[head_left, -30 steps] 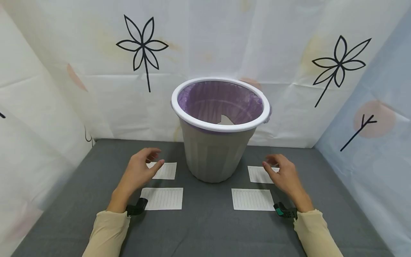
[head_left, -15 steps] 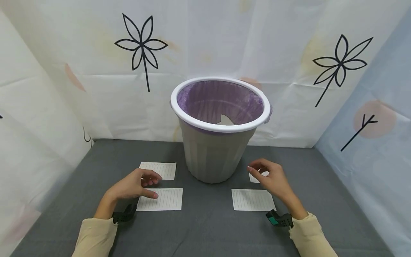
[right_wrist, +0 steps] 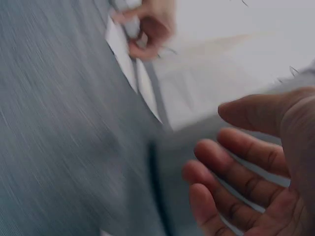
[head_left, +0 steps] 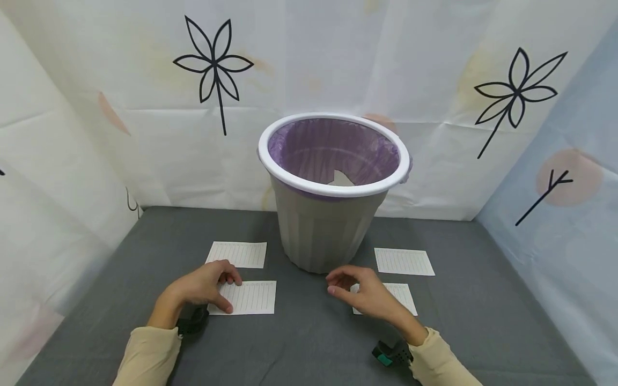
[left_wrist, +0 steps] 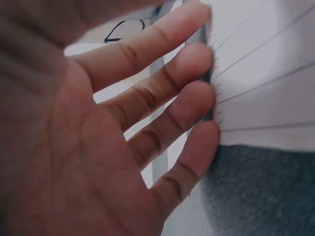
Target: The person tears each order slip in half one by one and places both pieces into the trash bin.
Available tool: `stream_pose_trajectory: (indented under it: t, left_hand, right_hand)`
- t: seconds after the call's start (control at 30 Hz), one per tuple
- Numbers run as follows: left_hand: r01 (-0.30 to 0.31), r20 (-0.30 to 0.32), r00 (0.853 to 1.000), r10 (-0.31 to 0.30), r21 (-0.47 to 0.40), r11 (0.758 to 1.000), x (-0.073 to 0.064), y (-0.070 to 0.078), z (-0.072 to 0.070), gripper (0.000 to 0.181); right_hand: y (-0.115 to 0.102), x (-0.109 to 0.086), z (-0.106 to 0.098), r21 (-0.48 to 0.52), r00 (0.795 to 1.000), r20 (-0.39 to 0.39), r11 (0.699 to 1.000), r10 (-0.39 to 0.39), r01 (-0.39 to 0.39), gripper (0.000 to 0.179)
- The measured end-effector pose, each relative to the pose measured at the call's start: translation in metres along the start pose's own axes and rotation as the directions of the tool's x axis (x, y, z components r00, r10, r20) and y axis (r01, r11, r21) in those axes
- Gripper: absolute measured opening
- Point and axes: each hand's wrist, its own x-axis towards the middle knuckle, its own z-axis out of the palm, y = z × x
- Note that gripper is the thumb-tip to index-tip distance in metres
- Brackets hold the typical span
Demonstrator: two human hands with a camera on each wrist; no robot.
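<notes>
Over the near left lined paper card (head_left: 258, 297) is my left hand (head_left: 200, 284), with its fingers over the card's upper left part and the thumb by its lower left edge. In the left wrist view, spread fingers (left_wrist: 194, 101) meet the card's edge. My right hand (head_left: 369, 295) hovers with loosely bent fingers above the near right lined card (head_left: 404, 296), partly covering it. It holds nothing; the right wrist view shows a gap between thumb and fingers. Two more lined cards lie flat farther back, the far left card (head_left: 241, 253) and the far right card (head_left: 404, 261).
Behind the cards stands a grey waste bin (head_left: 321, 230) with a white rim and a purple liner. A grey cloth (head_left: 299, 343) covers the table. White sheets (head_left: 318, 64) with flower drawings hang at the back and sides.
My right hand has swept left and nearer, from the far right card to over the near right one. My left hand has come down from the far left card to the near left one.
</notes>
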Motion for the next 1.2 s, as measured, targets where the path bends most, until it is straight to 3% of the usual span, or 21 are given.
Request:
stream_pose_trajectory:
  t: [0.13, 0.3, 0.67, 0.83, 1.0, 1.2]
  left_hand:
    - [0.033, -0.014, 0.999, -0.033, 0.004, 0.999, 0.002, 0.002, 0.003, 0.050]
    - [0.077, -0.032, 0.997, -0.076, 0.038, 0.996, 0.002, 0.006, 0.006, 0.051]
    - [0.114, -0.068, 0.992, -0.108, 0.105, 0.988, 0.004, 0.007, 0.005, 0.057]
    - [0.106, -0.061, 0.993, -0.099, 0.115, 0.988, 0.003, 0.009, 0.004, 0.056]
    - [0.087, -0.057, 0.995, -0.081, 0.109, 0.990, 0.003, 0.013, 0.005, 0.054]
    - [0.085, -0.044, 0.996, -0.082, 0.072, 0.994, 0.006, 0.017, 0.007, 0.053]
  right_hand:
    - [-0.002, 0.005, 0.025, 0.048, 0.998, 0.068, 0.999, 0.009, -0.012, 0.034]
    - [-0.008, 0.018, 0.055, -0.009, 0.993, 0.117, 1.000, 0.016, -0.015, 0.046]
    - [-0.024, 0.061, 0.103, -0.106, 0.993, 0.080, 0.991, 0.088, -0.080, 0.062]
    - [-0.024, 0.068, 0.118, -0.142, 0.992, 0.091, 0.987, 0.091, -0.078, 0.072]
    - [-0.024, 0.067, 0.125, -0.187, 0.997, 0.053, 0.981, 0.064, -0.053, 0.067]
    - [-0.023, 0.066, 0.130, -0.115, 0.994, -0.055, 0.988, 0.096, -0.102, 0.044]
